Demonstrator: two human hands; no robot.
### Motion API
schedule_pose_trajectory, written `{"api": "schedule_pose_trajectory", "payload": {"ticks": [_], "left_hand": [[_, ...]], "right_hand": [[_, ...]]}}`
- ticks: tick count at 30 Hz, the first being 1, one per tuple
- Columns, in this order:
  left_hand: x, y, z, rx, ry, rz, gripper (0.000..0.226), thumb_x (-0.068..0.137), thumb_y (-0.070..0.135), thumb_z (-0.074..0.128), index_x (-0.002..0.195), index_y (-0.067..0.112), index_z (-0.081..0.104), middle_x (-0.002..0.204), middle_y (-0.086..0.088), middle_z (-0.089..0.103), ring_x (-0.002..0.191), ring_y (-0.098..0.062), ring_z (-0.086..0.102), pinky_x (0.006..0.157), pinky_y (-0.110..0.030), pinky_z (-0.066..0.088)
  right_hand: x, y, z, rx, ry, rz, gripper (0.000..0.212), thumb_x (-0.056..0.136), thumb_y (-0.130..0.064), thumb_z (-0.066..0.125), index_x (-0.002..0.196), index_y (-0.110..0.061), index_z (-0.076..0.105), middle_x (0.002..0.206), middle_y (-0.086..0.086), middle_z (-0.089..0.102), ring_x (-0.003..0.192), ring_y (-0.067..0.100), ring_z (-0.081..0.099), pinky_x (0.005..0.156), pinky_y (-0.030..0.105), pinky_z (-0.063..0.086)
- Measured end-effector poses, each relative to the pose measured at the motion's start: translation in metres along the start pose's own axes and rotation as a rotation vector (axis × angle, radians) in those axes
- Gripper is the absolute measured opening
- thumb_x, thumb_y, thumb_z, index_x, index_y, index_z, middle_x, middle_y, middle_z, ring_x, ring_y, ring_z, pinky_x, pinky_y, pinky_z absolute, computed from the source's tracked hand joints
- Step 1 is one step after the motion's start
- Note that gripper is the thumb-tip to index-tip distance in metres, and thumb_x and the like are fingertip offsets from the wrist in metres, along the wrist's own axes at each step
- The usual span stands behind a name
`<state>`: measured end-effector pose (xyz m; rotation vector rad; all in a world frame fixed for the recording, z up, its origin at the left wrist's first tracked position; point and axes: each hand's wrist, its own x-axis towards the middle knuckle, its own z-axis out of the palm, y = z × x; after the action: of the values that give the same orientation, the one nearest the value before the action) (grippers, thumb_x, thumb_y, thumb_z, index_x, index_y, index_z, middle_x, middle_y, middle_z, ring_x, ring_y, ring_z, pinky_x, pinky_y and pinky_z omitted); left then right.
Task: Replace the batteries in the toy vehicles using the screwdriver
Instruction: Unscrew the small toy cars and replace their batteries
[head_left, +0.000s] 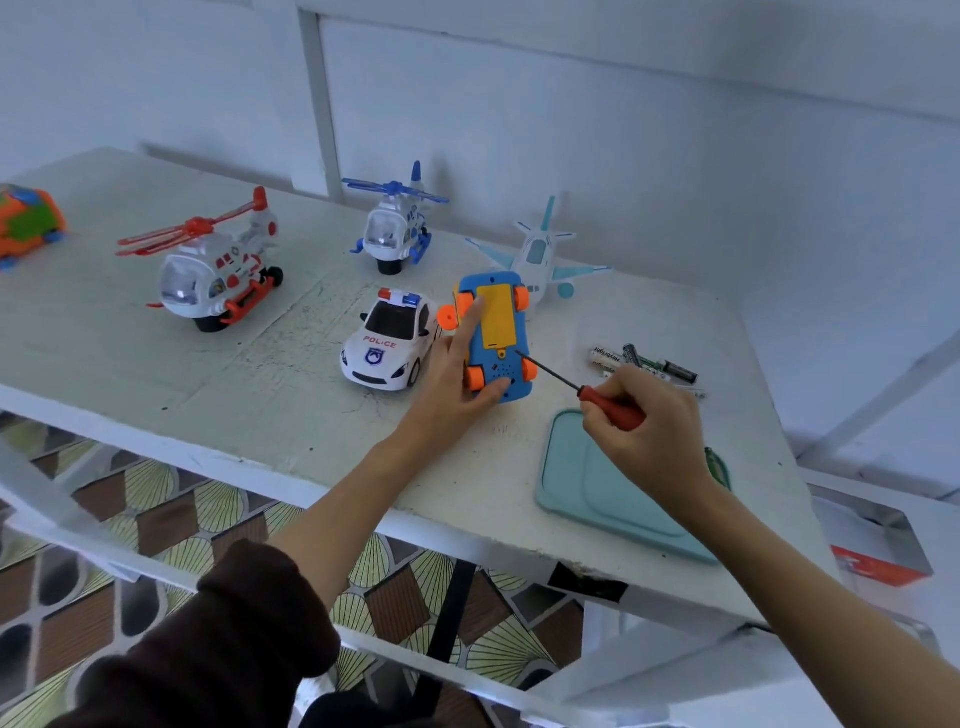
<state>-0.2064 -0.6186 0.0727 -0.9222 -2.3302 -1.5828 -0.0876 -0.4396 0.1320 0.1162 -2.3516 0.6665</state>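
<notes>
A blue toy car (500, 364) lies upside down on the white table (260, 395), showing orange wheels and a yellow battery cover (497, 318). My left hand (452, 379) holds it, the index finger laid along the cover's left edge and the thumb curled under the near end. My right hand (649, 423) grips the red handle of a screwdriver (610, 408). Its dark shaft points up-left, with the tip at the screw tab just below the cover. Several batteries (647, 366) lie to the right of the car.
A white police car (389, 340) stands left of the blue car. Behind are a red helicopter (218, 270), a blue helicopter (395, 223) and a pale blue plane (540, 257). An orange-green toy (26, 223) sits far left. A teal tray (576, 483) lies near the front edge.
</notes>
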Motion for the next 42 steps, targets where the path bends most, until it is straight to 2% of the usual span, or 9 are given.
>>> {"api": "schedule_pose_trajectory", "payload": {"ticks": [7, 16, 23, 28, 32, 34, 36, 39, 42], "left_hand": [[0.0, -0.001, 0.0, -0.021, -0.004, 0.007, 0.078, 0.083, 0.029, 0.061, 0.138, 0.044, 0.007, 0.122, 0.011, 0.031, 0.108, -0.001, 0.035, 0.098, -0.022, 0.034], [-0.001, -0.001, 0.001, -0.023, -0.006, -0.027, 0.078, 0.083, 0.033, 0.059, 0.14, 0.044, 0.008, 0.127, 0.002, 0.031, 0.116, -0.016, 0.039, 0.102, -0.039, 0.04], [0.0, -0.002, 0.001, -0.049, 0.038, -0.033, 0.079, 0.081, 0.04, 0.06, 0.139, 0.052, 0.008, 0.129, -0.003, 0.036, 0.12, -0.019, 0.041, 0.106, -0.044, 0.039], [-0.002, -0.001, 0.003, 0.035, 0.017, 0.014, 0.079, 0.081, 0.032, 0.062, 0.142, 0.04, 0.012, 0.125, -0.006, 0.036, 0.106, -0.009, 0.035, 0.095, -0.02, 0.033], [-0.002, -0.004, 0.005, 0.098, -0.008, 0.029, 0.08, 0.083, 0.035, 0.061, 0.145, 0.043, 0.01, 0.127, -0.013, 0.036, 0.11, -0.014, 0.038, 0.095, -0.021, 0.031], [-0.002, -0.003, 0.005, 0.118, -0.016, 0.037, 0.081, 0.084, 0.039, 0.059, 0.144, 0.048, 0.006, 0.127, -0.014, 0.037, 0.112, -0.018, 0.04, 0.095, -0.025, 0.033], [-0.003, -0.003, 0.005, 0.149, -0.02, 0.051, 0.079, 0.083, 0.044, 0.057, 0.142, 0.048, 0.004, 0.126, -0.015, 0.039, 0.111, -0.021, 0.041, 0.093, -0.027, 0.034], [-0.004, -0.003, 0.005, 0.159, -0.025, 0.061, 0.078, 0.083, 0.045, 0.056, 0.142, 0.048, 0.005, 0.121, -0.015, 0.039, 0.107, -0.022, 0.041, 0.09, -0.025, 0.033], [-0.005, -0.002, 0.005, 0.142, -0.033, 0.07, 0.081, 0.086, 0.033, 0.062, 0.144, 0.047, 0.008, 0.118, -0.012, 0.036, 0.104, -0.019, 0.041, 0.089, -0.022, 0.033]], "right_hand": [[0.003, -0.005, 0.002, -0.012, -0.02, -0.013, 0.014, 0.069, -0.016, 0.064, 0.062, -0.009, 0.054, 0.055, 0.0, 0.055, 0.049, 0.018, 0.05, 0.046, 0.029, 0.044], [0.007, -0.009, 0.003, -0.083, -0.041, -0.027, 0.012, 0.067, -0.015, 0.063, 0.061, -0.008, 0.055, 0.052, 0.001, 0.055, 0.046, 0.02, 0.05, 0.044, 0.027, 0.042], [0.021, -0.017, -0.008, -0.265, -0.078, -0.21, 0.012, 0.076, -0.016, 0.062, 0.066, -0.01, 0.061, 0.062, -0.001, 0.055, 0.049, 0.018, 0.049, 0.039, 0.023, 0.038], [0.037, -0.025, -0.018, -0.326, -0.027, -0.25, 0.01, 0.077, -0.019, 0.067, 0.077, -0.01, 0.071, 0.075, 0.007, 0.057, 0.059, 0.022, 0.052, 0.05, 0.021, 0.032], [0.051, -0.041, -0.019, -0.301, -0.158, -0.016, 0.041, 0.092, -0.039, 0.052, 0.083, -0.001, 0.064, 0.072, 0.013, 0.059, 0.062, 0.031, 0.055, 0.056, 0.033, 0.043], [0.057, -0.043, -0.02, -0.439, -0.253, 0.148, 0.052, 0.096, -0.044, 0.036, 0.064, -0.005, 0.05, 0.066, 0.011, 0.052, 0.062, 0.028, 0.045, 0.051, 0.031, 0.031], [0.057, -0.043, -0.022, -0.416, -0.284, 0.146, 0.049, 0.096, -0.036, 0.041, 0.054, -0.011, 0.039, 0.061, 0.007, 0.05, 0.056, 0.022, 0.039, 0.046, 0.027, 0.023], [0.052, -0.039, -0.027, -0.114, -0.245, 0.07, 0.022, 0.082, -0.016, 0.066, 0.063, -0.007, 0.058, 0.057, -0.005, 0.051, 0.051, 0.008, 0.043, 0.051, 0.021, 0.03], [0.047, -0.039, -0.032, 0.088, -0.329, 0.03, 0.015, 0.073, 0.002, 0.07, 0.083, -0.009, 0.064, 0.081, 0.0, 0.054, 0.066, 0.0, 0.053, 0.063, 0.007, 0.038]]}}
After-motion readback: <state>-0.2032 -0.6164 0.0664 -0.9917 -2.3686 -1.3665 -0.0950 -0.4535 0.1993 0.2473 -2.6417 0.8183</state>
